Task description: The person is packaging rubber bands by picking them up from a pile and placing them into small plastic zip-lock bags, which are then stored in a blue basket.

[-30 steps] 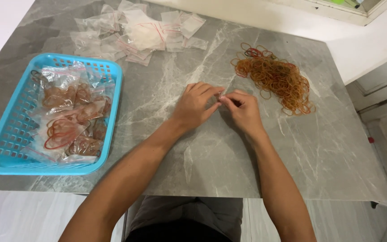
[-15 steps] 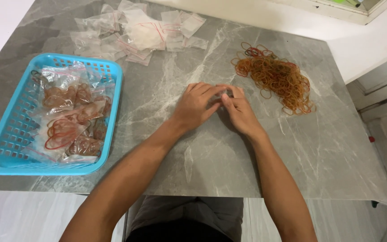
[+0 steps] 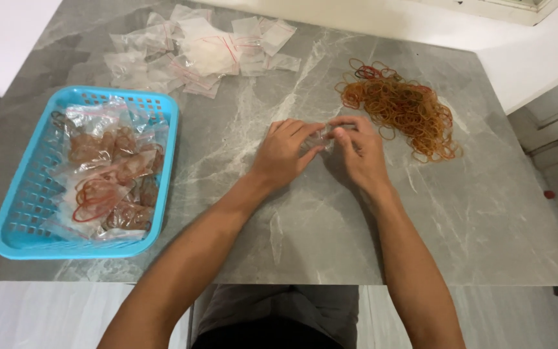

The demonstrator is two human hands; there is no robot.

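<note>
My left hand (image 3: 285,154) and my right hand (image 3: 360,152) meet at the middle of the grey marble table (image 3: 305,226). Both pinch a small clear plastic bag (image 3: 321,137) between their fingertips; most of the bag is hidden by the fingers. Just right of my right hand lies a loose heap of orange and red rubber bands (image 3: 400,106). What the bag holds cannot be made out.
A blue plastic basket (image 3: 27,213) at the left holds several clear bags filled with rubber bands (image 3: 108,187). A pile of empty clear zip bags (image 3: 201,48) lies at the far side. The table's front edge runs just before my lap.
My hands have stayed together over the same spot; the fingers have shifted slightly along the small bag. Nothing else on the table has moved.
</note>
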